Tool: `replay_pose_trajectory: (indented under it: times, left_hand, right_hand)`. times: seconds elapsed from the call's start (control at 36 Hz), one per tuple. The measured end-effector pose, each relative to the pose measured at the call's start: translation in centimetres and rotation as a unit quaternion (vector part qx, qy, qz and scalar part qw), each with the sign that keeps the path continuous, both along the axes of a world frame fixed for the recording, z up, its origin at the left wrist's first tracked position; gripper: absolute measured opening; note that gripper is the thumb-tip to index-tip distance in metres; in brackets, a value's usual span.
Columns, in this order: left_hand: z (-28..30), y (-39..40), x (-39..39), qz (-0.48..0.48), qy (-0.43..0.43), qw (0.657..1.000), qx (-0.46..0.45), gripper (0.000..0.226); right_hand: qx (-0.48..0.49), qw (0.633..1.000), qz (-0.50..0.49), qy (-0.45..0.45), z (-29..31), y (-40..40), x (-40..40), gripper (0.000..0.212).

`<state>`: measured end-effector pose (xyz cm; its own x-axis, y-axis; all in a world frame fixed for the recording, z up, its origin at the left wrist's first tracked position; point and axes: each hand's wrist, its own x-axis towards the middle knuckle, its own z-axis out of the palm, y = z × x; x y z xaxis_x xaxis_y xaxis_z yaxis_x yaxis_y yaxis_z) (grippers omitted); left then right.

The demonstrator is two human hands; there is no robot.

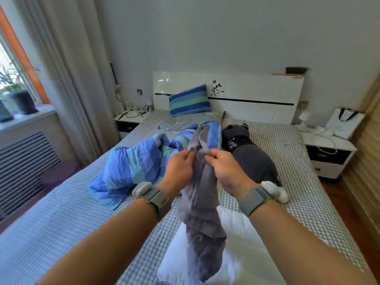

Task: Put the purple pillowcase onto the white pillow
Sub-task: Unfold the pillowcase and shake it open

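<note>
While pinched at its top edge by left hand (178, 171) and right hand (227, 171) | pillowcase (202, 212) hangs bunched, mouth unopened | draped onto pillow (246, 254) near bed (61, 212) edge

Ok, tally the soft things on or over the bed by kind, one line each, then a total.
Pillows: 2, the white pillow and a blue striped pillow
Pillowcases: 1, the purple pillowcase, gripped by the left hand and right hand
Blankets: 1, a blue striped blanket
Plush toys: 1, a grey plush toy
Total: 5
</note>
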<state>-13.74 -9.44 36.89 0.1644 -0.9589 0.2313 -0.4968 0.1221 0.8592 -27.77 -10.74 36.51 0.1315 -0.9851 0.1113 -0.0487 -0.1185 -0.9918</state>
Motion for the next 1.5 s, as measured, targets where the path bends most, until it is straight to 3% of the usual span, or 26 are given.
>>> replay_pose_trajectory:
  times: [0.08,0.17,0.22,0.31,0.42,0.47,0.53,0.61,0.69,0.75,0.81,0.86,0.95,1.03,1.08,1.17,1.22,1.25,1.33,1.42,1.5]
  left_hand:
    - [0.1,0.2,1.5,0.088,0.064,0.994,0.032,0.039]
    - [0.2,1.9,4.3,0.117,-0.005,0.992,0.053,0.037]
    - [0.4,2.6,6.1,0.105,-0.056,0.992,0.044,0.037]
    - [0.6,2.8,7.9,0.071,-0.103,0.991,0.039,0.033]
    - [2.4,4.0,10.4,-0.004,-0.085,0.995,0.061,0.038]
    - [3.1,4.5,12.5,-0.056,-0.172,0.981,0.063,0.057]
    - [3.4,5.9,15.6,-0.11,-0.302,0.945,0.067,0.067]
    - [2.4,7.7,18.8,-0.092,-0.423,0.9,0.055,0.052]
    - [0.3,9.6,20.5,-0.049,-0.441,0.896,0.016,0.044]
    - [-1.6,10.7,20.7,-0.024,-0.47,0.882,0.007,0.032]
    - [-3.4,12.6,21.0,0.012,-0.505,0.862,0.035,0.021]
    - [-5.7,14.6,22.0,0.029,-0.497,0.864,0.08,0.02]
    - [-9.6,17.0,23.0,-0.046,-0.454,0.878,0.143,0.02]
    - [-10.5,18.3,22.2,-0.149,-0.439,0.855,0.23,0.023]
    - [-9.7,18.9,21.3,-0.188,-0.422,0.86,0.217,0.012]
    - [-9.1,19.0,20.7,-0.219,-0.387,0.886,0.131,0.048]
    - [-9.0,18.4,20.1,-0.245,-0.435,0.859,0.11,0.062]
    - [-8.9,18.0,19.6,-0.26,-0.483,0.83,0.104,0.065]
    - [-9.8,16.8,17.4,-0.27,-0.578,0.763,0.1,0.049]
    - [-12.1,14.7,14.3,-0.254,-0.545,0.788,0.133,0.018]
    - [-14.0,13.4,12.9,-0.223,-0.515,0.805,0.191,0.019]
  right_hand:
    - [-0.005,0.996,-0.09,0.021,-0.4,-0.9,-1.2,0.019]
    - [0.017,0.986,-0.164,0.039,-0.4,-1.0,-3.1,0.021]
    - [0.01,0.977,-0.192,0.096,-0.5,-1.0,-4.6,0.018]
    - [0.002,0.971,-0.171,0.166,-0.5,-0.1,-5.7,0.017]
    - [-0.069,0.966,-0.093,0.23,0.1,3.4,-6.4,0.037]
    - [-0.119,0.922,-0.022,0.367,-0.5,4.4,-7.7,0.057]
    - [-0.135,0.834,0.013,0.535,-1.3,6.4,-8.4,0.066]
    - [-0.137,0.722,-0.025,0.678,-2.3,9.1,-9.3,0.025]
    - [-0.113,0.735,-0.124,0.657,-3.6,11.5,-8.5,0.006]
    - [-0.067,0.757,-0.174,0.626,-4.5,12.5,-8.3,0.013]
    - [-0.033,0.737,-0.188,0.649,-5.9,14.8,-8.3,0.025]
    - [-0.013,0.725,-0.195,0.661,-7.4,17.7,-8.5,0.029]
    - [0.101,0.711,-0.157,0.678,-9.3,21.6,-9.1,0.03]
    - [0.211,0.703,-0.073,0.675,-9.0,24.3,-8.9,0.035]
    - [0.295,0.689,-0.049,0.661,-8.6,25.1,-9.2,0.039]
    - [0.284,0.669,-0.031,0.686,-7.4,26.1,-9.9,0.04]
    - [0.279,0.654,-0.027,0.703,-7.0,26.2,-10.7,0.04]
    - [0.28,0.666,-0.052,0.69,-7.1,26.0,-11.3,0.039]
    - [0.266,0.672,-0.178,0.668,-7.3,25.5,-13.6,0.039]
    - [0.247,0.681,-0.261,0.637,-9.2,25.0,-17.2,0.037]
    - [0.279,0.693,-0.264,0.61,-12.3,24.4,-20.4,0.048]
